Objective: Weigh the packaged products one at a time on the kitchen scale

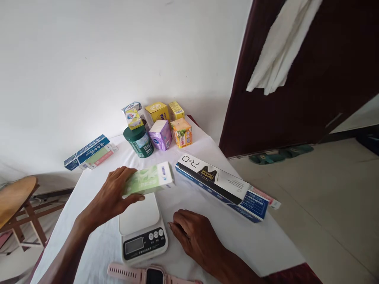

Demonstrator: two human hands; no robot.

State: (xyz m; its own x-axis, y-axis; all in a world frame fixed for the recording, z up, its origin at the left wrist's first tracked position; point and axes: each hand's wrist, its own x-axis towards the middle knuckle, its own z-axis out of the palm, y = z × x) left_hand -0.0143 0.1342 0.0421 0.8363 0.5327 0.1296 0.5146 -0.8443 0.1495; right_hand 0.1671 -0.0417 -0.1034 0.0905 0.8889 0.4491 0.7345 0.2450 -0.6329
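My left hand (118, 191) grips a light green and white box (149, 177) by its left end, holding it over the far edge of a white digital kitchen scale (139, 219). The scale's display looks dark. My right hand (197, 236) rests on the white cloth just right of the scale, its fingers curled in; no object shows in it. In front of the scale lies a pink smartwatch (154, 275), face up with its strap spread out.
Behind stand a dark green tub (139, 144), a purple box (160, 135), an orange box (181, 134) and several yellow boxes (158, 112). Long boxes lie at left (90, 152) and right (213, 177). A wooden stool (22, 197) stands left; slippers (268, 158) lie by the door.
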